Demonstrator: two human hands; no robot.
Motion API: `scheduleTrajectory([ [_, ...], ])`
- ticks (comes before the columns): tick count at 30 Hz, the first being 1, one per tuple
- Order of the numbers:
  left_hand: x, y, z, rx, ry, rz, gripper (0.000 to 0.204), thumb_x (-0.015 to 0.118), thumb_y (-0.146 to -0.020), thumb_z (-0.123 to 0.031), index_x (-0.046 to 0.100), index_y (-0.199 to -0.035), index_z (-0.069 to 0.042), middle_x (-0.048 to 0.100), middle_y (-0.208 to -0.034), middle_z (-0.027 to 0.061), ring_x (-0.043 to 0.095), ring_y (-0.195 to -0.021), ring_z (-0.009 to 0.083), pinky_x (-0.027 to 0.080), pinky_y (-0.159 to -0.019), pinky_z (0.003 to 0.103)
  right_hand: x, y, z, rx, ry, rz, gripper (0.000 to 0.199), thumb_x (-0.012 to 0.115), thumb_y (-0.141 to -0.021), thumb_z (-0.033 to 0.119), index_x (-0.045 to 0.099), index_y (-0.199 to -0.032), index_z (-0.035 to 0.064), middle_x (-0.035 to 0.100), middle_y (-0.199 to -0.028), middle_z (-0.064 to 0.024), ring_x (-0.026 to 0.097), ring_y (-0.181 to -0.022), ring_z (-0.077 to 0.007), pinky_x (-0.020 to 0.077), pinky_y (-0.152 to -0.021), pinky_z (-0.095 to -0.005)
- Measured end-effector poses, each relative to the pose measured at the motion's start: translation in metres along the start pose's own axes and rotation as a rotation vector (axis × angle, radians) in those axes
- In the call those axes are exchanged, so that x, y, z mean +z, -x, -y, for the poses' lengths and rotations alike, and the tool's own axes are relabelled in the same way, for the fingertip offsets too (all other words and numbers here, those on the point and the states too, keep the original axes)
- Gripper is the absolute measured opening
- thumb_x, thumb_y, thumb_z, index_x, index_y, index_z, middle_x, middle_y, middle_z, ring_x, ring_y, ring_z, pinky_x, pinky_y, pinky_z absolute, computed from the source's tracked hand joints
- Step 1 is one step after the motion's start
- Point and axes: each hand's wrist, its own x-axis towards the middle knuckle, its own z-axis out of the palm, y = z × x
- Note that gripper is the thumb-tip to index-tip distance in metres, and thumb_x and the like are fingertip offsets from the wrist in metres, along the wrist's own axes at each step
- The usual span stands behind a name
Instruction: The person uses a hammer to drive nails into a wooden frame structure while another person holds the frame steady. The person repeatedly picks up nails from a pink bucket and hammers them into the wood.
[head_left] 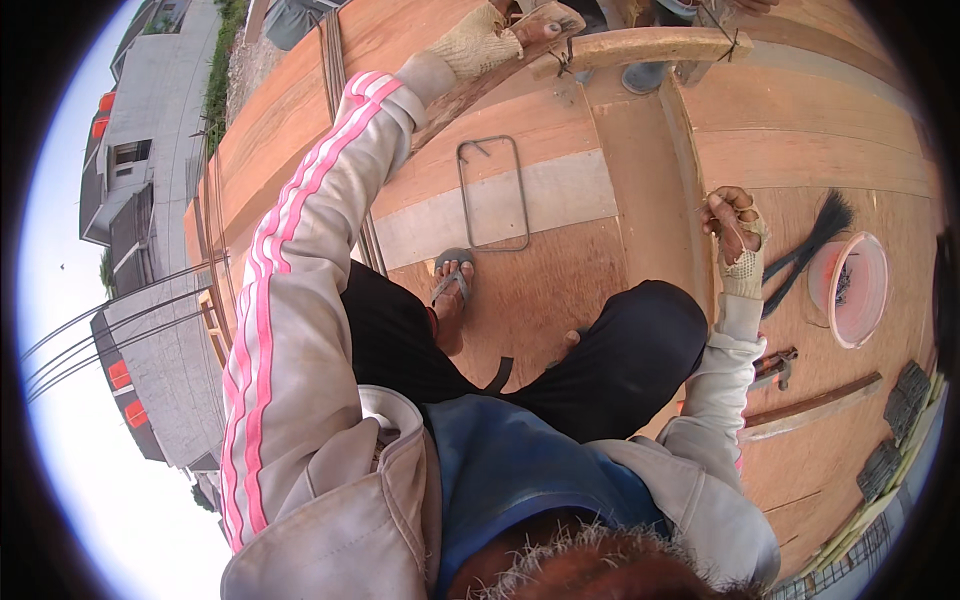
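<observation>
My left hand [482,45], in a cream knitted glove with bare fingertips, reaches far forward. It grips the upper edge of a wooden board [445,120], thumb lying over the wood and the other fingers mostly hidden. Out to the right, my right hand [738,240] wears a similar glove. Its fingers are curled together in a pinch above the plywood; anything in them is too thin to make out. A bundle of black tie wire [815,245] lies just right of that hand. Beside the wire stands a pinkish-white bucket [867,290] with small dark pieces inside.
Between my feet and the boards lies a bent metal rod frame [525,195]. A wooden batten [650,48] tied with wire spans the far side, near another person's shoe [643,77]. A clamp-like tool [775,368] and a wood strip [815,408] lie right. Cables run left.
</observation>
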Motion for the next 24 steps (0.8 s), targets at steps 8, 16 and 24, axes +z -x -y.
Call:
scheduleTrajectory([
  [8,0.037,0.008,0.026,-0.019,0.202,0.078,0.086,0.079,-0.089,-0.037,0.032,-0.153,-0.003,0.052,-0.139,0.0234,0.054,-0.131,0.0317,0.046,-0.109,0.042,0.047,-0.019,0.0,0.011,0.245,0.081,0.018,0.071,-0.094,0.018,0.066,-0.1,0.0024,0.069,-0.085,-0.0037,0.061,-0.067,-0.0093,0.0406,-0.052,-0.0231],
  [16,0.038,-0.019,0.019,0.055,0.233,-0.041,0.063,0.068,-0.101,-0.023,0.036,-0.152,-0.003,0.054,-0.137,0.0084,0.052,-0.123,0.0151,0.042,-0.103,0.03,-0.263,-0.01,0.05,-0.3,0.271,-1.13,0.035,0.073,-0.091,0.02,0.067,-0.116,-0.0027,0.074,-0.102,-0.0171,0.071,-0.08,-0.0188,0.0564,-0.067,-0.0309],
  [24,0.042,-0.032,0.06,0.098,0.308,-0.095,0.063,0.064,-0.103,-0.02,0.033,-0.156,-0.003,0.051,-0.144,0.0088,0.049,-0.129,0.0183,0.037,-0.111,0.034,-0.417,0.002,-0.029,0.45,1.599,-0.545,0.029,0.058,-0.092,0.022,0.075,-0.113,0.0127,0.071,-0.123,-0.0163,0.067,-0.114,-0.0367,0.0533,-0.097,-0.0469],
])
